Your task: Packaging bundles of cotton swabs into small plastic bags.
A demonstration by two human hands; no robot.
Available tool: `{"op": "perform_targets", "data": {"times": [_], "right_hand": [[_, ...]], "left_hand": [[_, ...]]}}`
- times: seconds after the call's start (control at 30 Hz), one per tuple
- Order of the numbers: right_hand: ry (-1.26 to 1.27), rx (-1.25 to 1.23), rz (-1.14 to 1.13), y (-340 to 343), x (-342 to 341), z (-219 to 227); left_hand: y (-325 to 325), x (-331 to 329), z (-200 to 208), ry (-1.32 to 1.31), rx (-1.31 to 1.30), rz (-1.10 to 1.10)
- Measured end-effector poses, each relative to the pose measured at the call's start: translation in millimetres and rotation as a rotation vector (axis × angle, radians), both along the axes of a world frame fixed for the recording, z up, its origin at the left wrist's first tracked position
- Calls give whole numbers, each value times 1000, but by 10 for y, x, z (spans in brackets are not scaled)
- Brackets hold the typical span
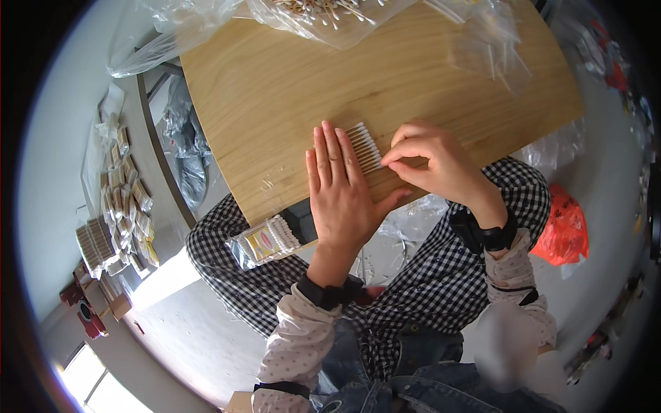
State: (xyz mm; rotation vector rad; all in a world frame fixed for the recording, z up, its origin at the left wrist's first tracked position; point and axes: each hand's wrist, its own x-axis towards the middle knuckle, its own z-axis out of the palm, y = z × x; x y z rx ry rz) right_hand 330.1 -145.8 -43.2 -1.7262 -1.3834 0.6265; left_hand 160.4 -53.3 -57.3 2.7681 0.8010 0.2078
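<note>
A row of cotton swabs [365, 146] lies side by side on the wooden table, white tips lined up toward the right. My left hand [337, 186] lies flat over the left part of the row, fingers stretched out and thumb spread, hiding the swabs' other ends. At the near right corner of the row, my right hand [434, 162] pinches thumb and forefinger together on the tip of the nearest swab. A clear pack of cotton swabs [265, 242] rests by the table's near left edge, beside my left wrist.
A plastic bag heaped with loose swabs [330, 14] sits at the table's far edge. Clear plastic bags [489, 48] lie at the far right. Several filled packs [124, 193] are piled on the left. A red bag [563, 227] stands on the floor at right.
</note>
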Motion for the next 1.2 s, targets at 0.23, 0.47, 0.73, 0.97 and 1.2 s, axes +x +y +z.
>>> {"op": "perform_targets", "data": {"times": [0.23, 0.47, 0.73, 0.97, 1.2], "right_hand": [[-25, 5, 40, -35, 0, 16], [-8, 49, -17, 10, 8, -41], [-82, 40, 14, 27, 18, 2], [62, 44, -84, 52, 20, -50], [-95, 64, -59, 167, -47, 35]], "left_hand": [[-24, 19, -6, 2, 20, 9], [-23, 19, -9, -27, 1, 7], [-23, 19, -19, -32, 5, 12], [-29, 30, 3, -35, 8, 13], [-35, 26, -5, -39, 8, 10]]}}
